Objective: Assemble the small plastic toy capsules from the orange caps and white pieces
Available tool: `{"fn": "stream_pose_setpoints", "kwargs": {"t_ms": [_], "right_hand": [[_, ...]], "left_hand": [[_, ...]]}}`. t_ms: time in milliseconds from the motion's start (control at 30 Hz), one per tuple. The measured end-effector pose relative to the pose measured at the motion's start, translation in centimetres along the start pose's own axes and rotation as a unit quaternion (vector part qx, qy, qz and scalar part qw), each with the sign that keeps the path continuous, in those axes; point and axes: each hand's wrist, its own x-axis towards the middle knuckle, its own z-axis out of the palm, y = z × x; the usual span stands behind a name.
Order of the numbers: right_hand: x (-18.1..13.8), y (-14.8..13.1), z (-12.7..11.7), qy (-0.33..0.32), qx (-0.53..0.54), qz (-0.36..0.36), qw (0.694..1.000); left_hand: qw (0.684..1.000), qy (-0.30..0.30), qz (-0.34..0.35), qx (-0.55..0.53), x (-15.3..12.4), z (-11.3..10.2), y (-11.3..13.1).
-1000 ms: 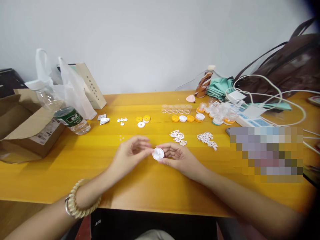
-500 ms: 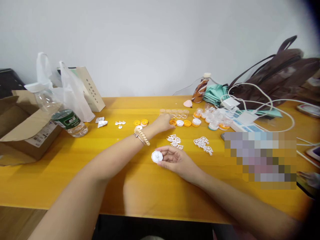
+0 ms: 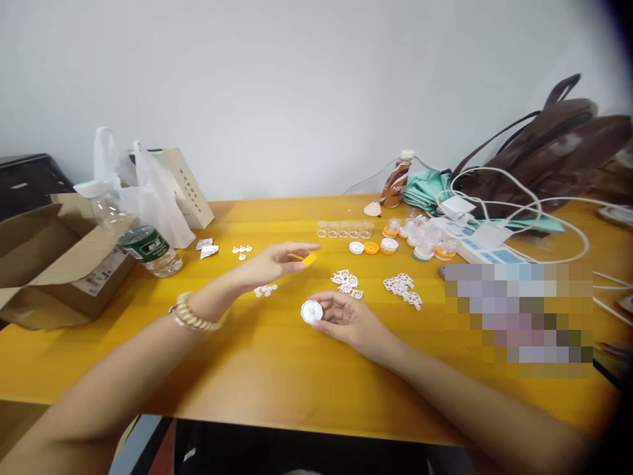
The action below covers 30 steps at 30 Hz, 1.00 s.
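My left hand (image 3: 277, 264) is raised over the middle of the table, pinching a yellow-orange cap (image 3: 309, 260) between thumb and fingers. Lower and to the right, my right hand (image 3: 353, 324) grips a white round cap (image 3: 311, 311) by its edge, its inner side facing up. Beyond the hands stand a white cap (image 3: 356, 248), an orange cap (image 3: 371, 249) and a white-topped cap stack (image 3: 389, 244). White openwork pieces (image 3: 347, 282) lie just past my right hand, and small white discs (image 3: 266, 290) beneath my left wrist.
Clear cylinders (image 3: 345, 229) line up at the back, near clear capped containers (image 3: 430, 237). More openwork pieces (image 3: 403, 289) lie right of centre. A power strip (image 3: 487, 251) with cables is at right. A water bottle (image 3: 151, 251), cardboard box (image 3: 64, 264) and small pegs (image 3: 242, 250) are at left.
My left hand has come back from the row of caps, moving left and nearer with an orange cap taken from it. My right hand stays in place with the white cap.
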Motion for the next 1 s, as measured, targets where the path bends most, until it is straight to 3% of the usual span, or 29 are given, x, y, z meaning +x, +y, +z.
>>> {"fn": "stream_pose_setpoints", "kwargs": {"t_ms": [100, 233, 500, 700, 1000], "right_hand": [[0.1, 0.0, 0.1, 0.01, -0.011, -0.008, 1.0], [0.4, 0.1, 0.0, 0.028, -0.031, -0.012, 0.999], [0.6, 0.0, -0.2, 0.078, -0.053, -0.008, 0.996], [0.4, 0.1, -0.1, 0.072, -0.057, -0.013, 0.996], [0.3, -0.1, 0.0, 0.074, -0.065, -0.021, 0.995]], "left_hand": [[0.999, 0.0, -0.022, -0.046, -4.1, 0.1, 0.2], [0.995, 0.042, -0.028, -0.086, -6.3, 0.8, -1.3], [0.992, 0.034, -0.036, -0.116, -6.3, 1.5, -2.3], [0.989, 0.022, -0.012, -0.144, -6.2, 2.2, -2.3], [0.995, 0.011, -0.017, -0.102, -6.3, 2.4, -2.2]]}}
